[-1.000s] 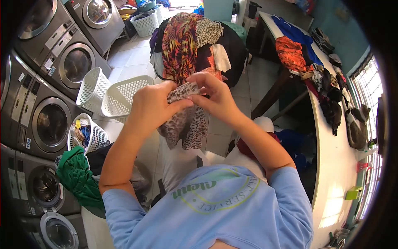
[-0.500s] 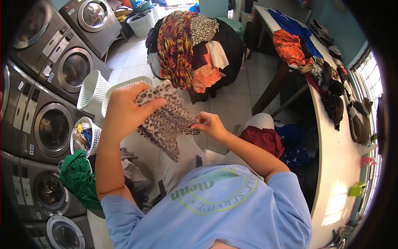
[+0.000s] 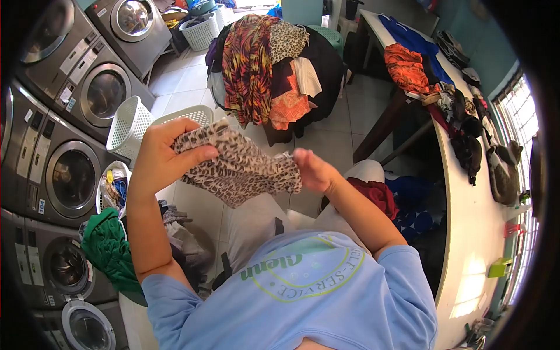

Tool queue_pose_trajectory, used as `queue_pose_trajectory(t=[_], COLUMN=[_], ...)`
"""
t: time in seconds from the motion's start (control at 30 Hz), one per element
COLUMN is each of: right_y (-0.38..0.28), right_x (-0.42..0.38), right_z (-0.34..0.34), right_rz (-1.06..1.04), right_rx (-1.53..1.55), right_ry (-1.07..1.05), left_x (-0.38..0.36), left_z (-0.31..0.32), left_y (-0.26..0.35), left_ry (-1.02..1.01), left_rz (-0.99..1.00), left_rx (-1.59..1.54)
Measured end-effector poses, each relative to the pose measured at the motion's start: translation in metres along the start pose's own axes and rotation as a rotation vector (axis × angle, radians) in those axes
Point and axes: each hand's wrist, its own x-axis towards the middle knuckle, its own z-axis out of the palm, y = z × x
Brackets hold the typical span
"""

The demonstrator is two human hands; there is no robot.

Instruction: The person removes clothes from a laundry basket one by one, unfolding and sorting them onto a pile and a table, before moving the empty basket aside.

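A leopard-print cloth (image 3: 233,169) is stretched between my two hands above my lap. My left hand (image 3: 169,156) grips its left end, thumb on top and fingers behind. At the cloth's right edge is my right hand (image 3: 315,170), partly blurred; its fingers point up and whether they pinch the fabric is not clear. The cloth's lower edge hangs over my light trousers (image 3: 251,219).
Ahead stands a large heap of clothes (image 3: 251,70). Washing machines (image 3: 73,178) line the left, with white baskets (image 3: 129,125) and a green cloth (image 3: 108,245) nearby. A long table (image 3: 466,233) with garments runs along the right.
The leopard-print cloth is spread wider and raised at its right end. My right hand has moved right and its fingers have loosened from their pinch. My left hand has shifted slightly left.
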Motion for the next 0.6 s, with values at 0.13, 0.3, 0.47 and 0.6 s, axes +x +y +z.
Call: queue_pose_trajectory(t=[0.13,0.3,0.47,0.6], right_y=[-0.008,-0.027,-0.011,0.014], right_x=[0.011,0.030,0.071,0.080], right_z=[-0.052,-0.054,-0.042,-0.050], right_rz=[-0.070,0.100,-0.067,-0.484], right_rx=[-0.276,-0.792,-1.186,-1.726], right_ry=[0.092,0.253,0.360,0.473], left_x=[-0.008,-0.011,-0.034,-0.073], left_z=[-0.005,-0.008,-0.005,0.033], left_y=[-0.014,-0.050,-0.013,0.002], left_ry=[-0.046,0.042,0.058,-0.105], left_rz=[-0.055,-0.036,-0.155,0.035], left_rx=[0.033,0.284,0.476,0.516])
